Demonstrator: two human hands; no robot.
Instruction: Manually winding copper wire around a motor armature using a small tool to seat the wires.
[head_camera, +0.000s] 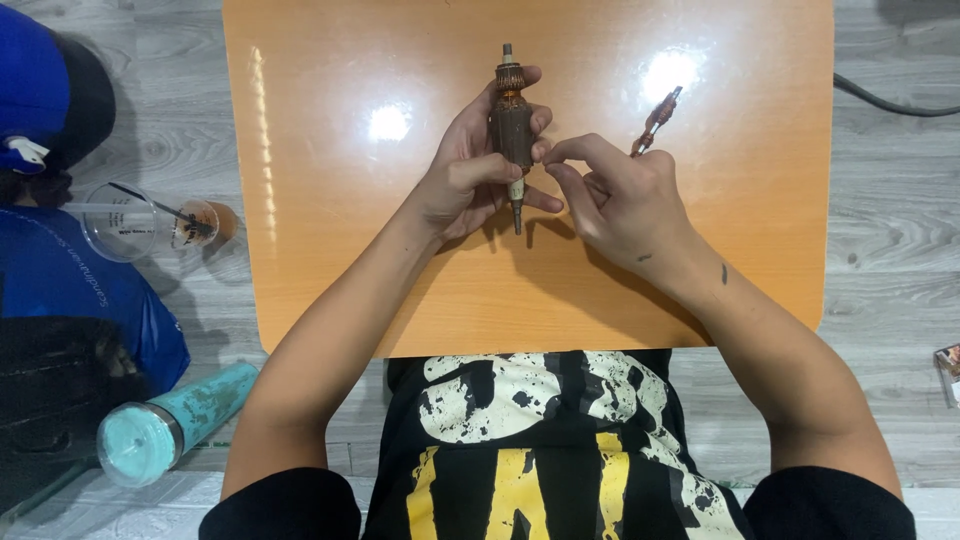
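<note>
1. The left hand (470, 170) is wrapped around a motor armature (512, 130), a dark cylindrical core on a thin steel shaft, held upright above the smooth, glossy orange table (320, 250).
2. The right hand (620, 195) pinches at the armature's side with thumb and forefinger, and grips a slim tool (655, 120) whose coppery, twisted-looking end sticks out behind the knuckles.
3. The tool's lower part is hidden in the fist; its exact kind is hard to make out.
</note>
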